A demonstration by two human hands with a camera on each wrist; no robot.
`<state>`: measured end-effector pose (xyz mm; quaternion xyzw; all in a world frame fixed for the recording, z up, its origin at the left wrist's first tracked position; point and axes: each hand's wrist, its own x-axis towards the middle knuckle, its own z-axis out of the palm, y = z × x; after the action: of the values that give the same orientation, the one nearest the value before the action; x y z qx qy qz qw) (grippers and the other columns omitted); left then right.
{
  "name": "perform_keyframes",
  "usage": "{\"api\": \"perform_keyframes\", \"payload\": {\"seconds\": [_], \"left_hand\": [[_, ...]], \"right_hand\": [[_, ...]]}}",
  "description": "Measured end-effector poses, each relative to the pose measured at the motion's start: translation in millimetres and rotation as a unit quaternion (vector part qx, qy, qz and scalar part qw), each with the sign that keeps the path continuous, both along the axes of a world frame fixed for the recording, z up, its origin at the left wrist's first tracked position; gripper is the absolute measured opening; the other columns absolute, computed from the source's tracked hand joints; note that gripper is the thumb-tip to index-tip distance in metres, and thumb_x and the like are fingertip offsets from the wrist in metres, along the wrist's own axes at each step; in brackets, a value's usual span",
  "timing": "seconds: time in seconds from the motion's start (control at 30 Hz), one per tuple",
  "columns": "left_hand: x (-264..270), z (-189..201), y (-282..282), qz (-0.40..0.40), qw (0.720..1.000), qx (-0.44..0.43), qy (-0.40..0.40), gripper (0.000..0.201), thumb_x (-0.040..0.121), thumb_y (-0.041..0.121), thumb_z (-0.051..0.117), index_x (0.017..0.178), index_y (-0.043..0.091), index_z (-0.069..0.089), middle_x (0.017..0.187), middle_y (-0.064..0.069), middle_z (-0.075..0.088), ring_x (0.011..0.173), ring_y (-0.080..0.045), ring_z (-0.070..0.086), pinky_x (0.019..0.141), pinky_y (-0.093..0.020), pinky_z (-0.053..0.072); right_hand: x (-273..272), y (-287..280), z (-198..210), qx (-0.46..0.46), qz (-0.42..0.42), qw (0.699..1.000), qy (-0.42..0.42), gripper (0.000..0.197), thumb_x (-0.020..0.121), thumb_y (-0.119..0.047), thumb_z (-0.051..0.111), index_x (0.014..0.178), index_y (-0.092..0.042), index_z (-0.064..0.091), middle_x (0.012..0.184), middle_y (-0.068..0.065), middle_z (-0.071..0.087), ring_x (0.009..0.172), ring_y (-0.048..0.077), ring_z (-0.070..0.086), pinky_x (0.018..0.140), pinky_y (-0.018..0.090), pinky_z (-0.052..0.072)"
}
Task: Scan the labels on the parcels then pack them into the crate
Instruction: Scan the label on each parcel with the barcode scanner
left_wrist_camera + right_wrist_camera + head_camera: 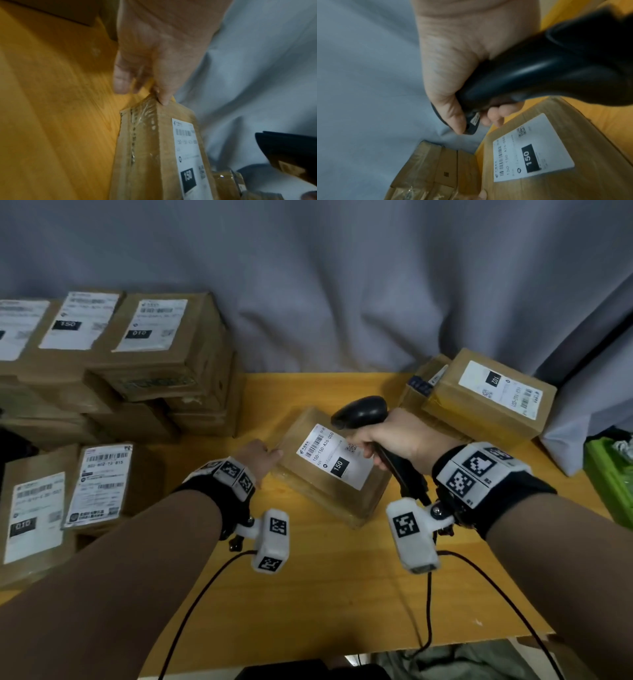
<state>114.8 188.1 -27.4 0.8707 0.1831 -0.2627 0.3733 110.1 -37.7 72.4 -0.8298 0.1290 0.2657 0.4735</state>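
A brown cardboard parcel [298,440] lies in the middle of the yellow table, its white label [334,455] marked "150" facing up. My left hand [258,457] is at its left corner. The thumb tip [163,98] rests on that corner of the parcel [154,148], and the other fingers [121,81] hang loosely curled beside it. My right hand [400,436] grips a black handheld scanner [361,410] just above the label's right end. The right wrist view shows the scanner [539,70] over the label [534,148]. A green crate [608,474] shows at the right edge.
A tall stack of labelled parcels [154,364] fills the back left, and two more parcels [99,484] lie front left. Other parcels [486,395] sit at the back right. A grey curtain [342,285] hangs behind the table [325,577]. Wrist-camera cables trail over the near edge.
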Motion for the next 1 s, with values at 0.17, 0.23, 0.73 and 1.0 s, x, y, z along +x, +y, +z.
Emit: {"api": "perform_keyframes", "payload": {"seconds": [0.17, 0.23, 0.73, 1.0], "left_hand": [[5.3, -0.3, -16.1, 0.071, 0.99, -0.116, 0.027, 0.01, 0.098, 0.017, 0.052, 0.1, 0.008, 0.049, 0.085, -0.015, 0.06, 0.066, -0.023, 0.065, 0.063, -0.033, 0.059], [9.5, -5.4, -16.4, 0.066, 0.995, -0.078, -0.015, 0.033, 0.094, 0.021, 0.058, 0.123, 0.013, 0.046, 0.105, -0.017, 0.061, 0.094, -0.031, 0.064, 0.089, -0.045, 0.055], [4.3, 43.5, -2.9, 0.12, 0.985, -0.086, -0.094, 0.043, 0.094, 0.012, 0.054, 0.134, 0.005, 0.04, 0.096, -0.014, 0.06, 0.066, -0.019, 0.052, 0.058, -0.027, 0.043], [-6.5, 47.2, -6.6, 0.122, 0.986, -0.079, -0.083, 0.042, 0.097, 0.017, 0.052, 0.136, 0.006, 0.04, 0.103, -0.013, 0.063, 0.086, -0.024, 0.059, 0.075, -0.035, 0.051]], "right_hand": [[6.5, -7.1, 25.3, -0.041, 0.076, 0.996, 0.038, 0.027, 0.081, -0.031, 0.074, 0.073, -0.008, 0.063, 0.06, 0.009, 0.062, 0.044, 0.016, 0.055, 0.045, 0.023, 0.046], [6.4, -7.1, 35.6, -0.043, 0.076, 0.996, 0.035, 0.028, 0.082, -0.032, 0.073, 0.077, -0.007, 0.062, 0.064, 0.014, 0.065, 0.041, 0.015, 0.056, 0.044, 0.023, 0.046], [9.7, 5.2, 55.4, -0.102, 0.091, 0.991, 0.009, 0.024, 0.082, -0.022, 0.067, 0.092, -0.001, 0.063, 0.058, 0.012, 0.064, 0.042, 0.018, 0.06, 0.046, 0.024, 0.05], [15.2, 10.3, 57.3, -0.11, 0.106, 0.988, 0.007, 0.032, 0.079, -0.025, 0.069, 0.098, 0.0, 0.063, 0.08, 0.02, 0.071, 0.054, 0.023, 0.065, 0.05, 0.025, 0.051]]}}
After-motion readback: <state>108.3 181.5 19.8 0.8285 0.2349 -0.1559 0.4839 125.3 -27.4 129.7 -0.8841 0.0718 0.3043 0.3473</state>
